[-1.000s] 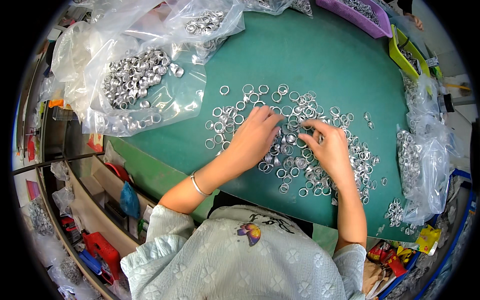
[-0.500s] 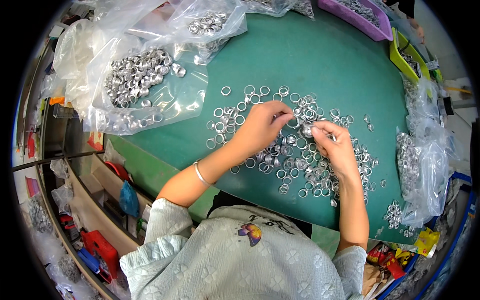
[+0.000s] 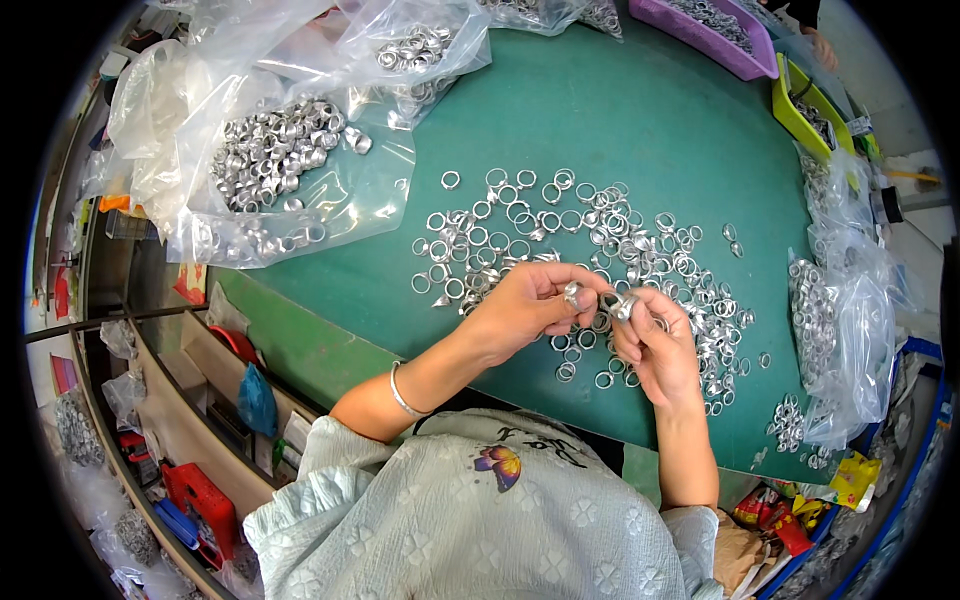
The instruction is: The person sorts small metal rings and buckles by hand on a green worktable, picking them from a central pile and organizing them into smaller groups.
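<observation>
Rings of silver metal lie scattered over the green desk (image 3: 640, 110), and two of them are up in the hands, just above the near edge of the ring pile (image 3: 590, 250). Left hand (image 3: 525, 310) has its fingers pinched shut on one ring (image 3: 572, 296); right hand (image 3: 660, 350) has its fingers closed round a second ring (image 3: 622, 308). These two pieces are almost touching, the left one just to the left of the right one, each hand equally near its own. Both are too small and round to give a long axis. Loose rings in the pile run far past counting, dozens at least, spread away from the hands toward the far side. Left of the pile and farther off, a clear plastic bag (image 3: 270, 170) holds another heap of rings, with a second bag (image 3: 415, 45) beyond it. Right of the pile sit more clear bags (image 3: 850, 320). Farthest off stand one purple tray (image 3: 715, 35) and one yellow-green tray (image 3: 810, 105).
</observation>
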`<action>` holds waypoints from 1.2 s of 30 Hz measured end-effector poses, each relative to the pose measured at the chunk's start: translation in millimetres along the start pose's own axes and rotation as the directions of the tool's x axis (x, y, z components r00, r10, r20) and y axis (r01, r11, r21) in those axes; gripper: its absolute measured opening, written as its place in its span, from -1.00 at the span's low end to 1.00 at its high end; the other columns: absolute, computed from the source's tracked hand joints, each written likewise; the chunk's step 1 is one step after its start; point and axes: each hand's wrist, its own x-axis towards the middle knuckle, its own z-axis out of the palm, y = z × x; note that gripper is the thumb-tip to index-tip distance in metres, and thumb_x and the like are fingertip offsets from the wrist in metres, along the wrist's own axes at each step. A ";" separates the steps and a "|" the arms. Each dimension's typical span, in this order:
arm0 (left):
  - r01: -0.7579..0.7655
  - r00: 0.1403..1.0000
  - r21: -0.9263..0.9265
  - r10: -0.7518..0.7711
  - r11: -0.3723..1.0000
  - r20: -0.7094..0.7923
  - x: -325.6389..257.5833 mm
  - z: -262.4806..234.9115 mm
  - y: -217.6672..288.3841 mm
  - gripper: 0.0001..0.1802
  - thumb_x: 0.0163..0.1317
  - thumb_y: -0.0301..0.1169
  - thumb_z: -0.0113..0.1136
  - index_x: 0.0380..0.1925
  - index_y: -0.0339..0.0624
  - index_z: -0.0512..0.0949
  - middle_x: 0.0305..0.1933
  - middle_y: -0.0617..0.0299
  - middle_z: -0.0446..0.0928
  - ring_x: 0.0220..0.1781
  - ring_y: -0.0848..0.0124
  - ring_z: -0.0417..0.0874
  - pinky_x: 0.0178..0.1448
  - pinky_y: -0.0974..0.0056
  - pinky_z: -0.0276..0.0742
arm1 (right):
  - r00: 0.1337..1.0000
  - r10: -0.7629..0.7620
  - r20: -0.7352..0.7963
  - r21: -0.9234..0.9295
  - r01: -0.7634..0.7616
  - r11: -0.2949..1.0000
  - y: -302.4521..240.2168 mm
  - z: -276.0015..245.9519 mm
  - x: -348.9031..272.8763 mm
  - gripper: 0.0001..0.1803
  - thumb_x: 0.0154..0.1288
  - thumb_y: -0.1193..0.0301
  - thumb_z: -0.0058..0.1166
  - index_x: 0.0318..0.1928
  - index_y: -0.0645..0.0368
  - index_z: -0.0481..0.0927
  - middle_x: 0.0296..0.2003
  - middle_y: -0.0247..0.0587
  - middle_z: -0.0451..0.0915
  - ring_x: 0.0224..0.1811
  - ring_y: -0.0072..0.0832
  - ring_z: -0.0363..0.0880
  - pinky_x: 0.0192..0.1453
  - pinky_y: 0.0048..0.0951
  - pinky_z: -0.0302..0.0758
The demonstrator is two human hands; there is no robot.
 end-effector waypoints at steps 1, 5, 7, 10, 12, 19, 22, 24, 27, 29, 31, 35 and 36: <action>-0.015 1.000 0.055 0.015 0.998 -0.005 -1.6 1.7 1.1 -0.79 0.24 -0.41 0.07 -0.19 -0.30 0.52 -0.47 0.27 0.44 -0.53 0.64 0.28 -0.50 0.52 0.11 | 0.999 -0.041 -0.025 -0.065 0.040 0.997 0.4 0.3 -1.3 -0.81 0.31 0.38 -0.02 -0.19 0.26 0.46 -0.66 -0.44 0.25 -0.65 -0.69 0.13 -0.58 -0.63 0.05; -0.158 0.987 0.179 0.160 0.971 0.003 -3.5 6.5 -5.8 -0.79 0.24 -0.40 0.08 -0.21 -0.29 0.54 -0.48 0.28 0.47 -0.55 0.65 0.28 -0.51 0.52 0.11 | 0.994 -0.105 -0.008 -0.128 0.104 0.986 3.8 -2.2 -4.4 -0.82 0.30 0.41 -0.01 -0.20 0.29 0.50 -0.63 -0.40 0.33 -0.64 -0.68 0.18 -0.56 -0.63 0.09; -0.182 0.983 0.192 0.186 0.964 -0.003 -2.7 7.0 -6.6 -0.79 0.24 -0.39 0.08 -0.21 -0.28 0.55 -0.49 0.29 0.47 -0.56 0.66 0.26 -0.52 0.52 0.10 | 0.987 -0.157 -0.032 -0.255 0.144 0.956 5.2 1.1 -7.1 -0.81 0.29 0.43 -0.02 -0.22 0.32 0.53 -0.61 -0.38 0.37 -0.64 -0.67 0.21 -0.54 -0.65 0.13; -0.107 0.993 0.152 0.114 0.983 -0.041 -2.4 9.3 -2.3 -0.79 0.25 -0.36 0.08 -0.22 -0.28 0.54 -0.51 0.29 0.46 -0.58 0.66 0.23 -0.53 0.52 0.08 | 0.906 -0.411 -0.100 -0.617 0.267 0.740 5.3 8.7 -9.0 -0.86 0.21 0.55 0.03 -0.25 0.37 0.56 -0.59 -0.31 0.42 -0.65 -0.62 0.28 -0.55 -0.63 0.19; -0.103 0.994 0.045 0.105 0.994 -0.044 1.7 6.7 -8.6 -0.78 0.25 -0.34 0.08 -0.24 -0.27 0.54 -0.51 0.29 0.45 -0.59 0.67 0.21 -0.53 0.52 0.06 | 0.733 -0.669 0.123 -0.853 0.422 0.305 9.3 12.8 -9.4 -0.85 0.14 0.63 0.04 -0.25 0.38 0.57 -0.59 -0.25 0.43 -0.65 -0.58 0.30 -0.57 -0.60 0.22; -0.134 0.991 -0.117 0.136 0.984 0.008 6.3 11.7 -19.9 -0.77 0.25 -0.33 0.09 -0.21 -0.26 0.50 -0.49 0.32 0.38 -0.54 0.64 0.20 -0.50 0.52 0.04 | 0.448 -0.850 0.279 -0.879 0.476 -0.037 14.3 7.3 -6.4 -0.77 -0.03 0.76 0.06 -0.27 0.39 0.57 -0.56 -0.12 0.47 -0.66 -0.43 0.35 -0.60 -0.54 0.28; -0.110 0.992 -0.220 0.122 0.969 0.041 9.1 13.3 -23.7 -0.78 0.25 -0.33 0.09 -0.20 -0.25 0.49 -0.49 0.33 0.35 -0.52 0.63 0.20 -0.49 0.53 0.04 | 0.347 -0.831 0.435 -0.844 0.478 -0.242 15.6 -0.5 -4.9 -0.74 -0.12 0.76 0.10 -0.31 0.37 0.59 -0.55 -0.14 0.47 -0.67 -0.43 0.35 -0.63 -0.54 0.26; -0.100 0.993 -0.263 0.113 0.960 0.035 8.6 13.6 -26.3 -0.78 0.24 -0.34 0.09 -0.20 -0.24 0.48 -0.50 0.33 0.34 -0.52 0.62 0.20 -0.48 0.53 0.05 | 0.315 -0.797 0.516 -0.816 0.464 -0.345 15.1 -1.3 -4.8 -0.73 -0.19 0.74 0.13 -0.35 0.33 0.60 -0.54 -0.17 0.48 -0.68 -0.45 0.33 -0.66 -0.55 0.24; -0.089 0.995 -0.344 0.097 0.935 0.004 7.2 18.8 -26.3 -0.77 0.23 -0.37 0.10 -0.17 -0.25 0.46 -0.50 0.34 0.33 -0.51 0.61 0.20 -0.47 0.51 0.08 | 0.340 -0.757 0.557 -0.799 0.467 -0.378 12.4 1.8 -9.1 -0.73 -0.27 0.70 0.17 -0.40 0.29 0.62 -0.54 -0.21 0.47 -0.68 -0.48 0.32 -0.69 -0.58 0.20; -0.089 0.994 -0.389 0.104 0.917 0.017 7.4 17.3 -27.4 -0.76 0.21 -0.40 0.12 -0.15 -0.26 0.45 -0.51 0.36 0.30 -0.51 0.59 0.19 -0.46 0.50 0.10 | 0.373 -0.715 0.591 -0.778 0.499 -0.382 10.7 3.8 -13.0 -0.74 -0.29 0.69 0.16 -0.43 0.26 0.62 -0.55 -0.23 0.47 -0.68 -0.50 0.30 -0.70 -0.59 0.19; -0.086 0.993 -0.430 0.111 0.899 0.035 8.1 15.6 -28.3 -0.74 0.19 -0.43 0.13 -0.13 -0.27 0.44 -0.52 0.39 0.27 -0.51 0.58 0.19 -0.45 0.49 0.11 | 0.372 -0.705 0.604 -0.757 0.544 -0.362 11.5 2.5 -13.0 -0.72 -0.27 0.74 0.09 -0.40 0.31 0.62 -0.54 -0.17 0.47 -0.67 -0.45 0.33 -0.66 -0.56 0.18; -0.085 0.991 -0.474 0.125 0.876 0.053 7.7 12.1 -30.1 -0.71 0.15 -0.46 0.15 -0.11 -0.29 0.43 -0.54 0.43 0.20 -0.51 0.57 0.18 -0.44 0.49 0.11 | 0.347 -0.754 0.558 -0.789 0.502 -0.353 11.7 -9.3 -10.0 -0.74 -0.20 0.69 0.16 -0.37 0.26 0.62 -0.56 -0.27 0.45 -0.67 -0.51 0.30 -0.68 -0.57 0.20; -0.086 0.990 -0.476 0.127 0.875 0.054 7.4 11.6 -30.2 -0.70 0.14 -0.46 0.15 -0.11 -0.29 0.43 -0.54 0.43 0.19 -0.51 0.56 0.18 -0.44 0.49 0.10 | 0.399 -0.773 0.493 -0.834 0.469 -0.290 12.4 -14.1 -7.7 -0.74 -0.16 0.70 0.14 -0.33 0.26 0.61 -0.57 -0.26 0.44 -0.67 -0.49 0.30 -0.67 -0.57 0.21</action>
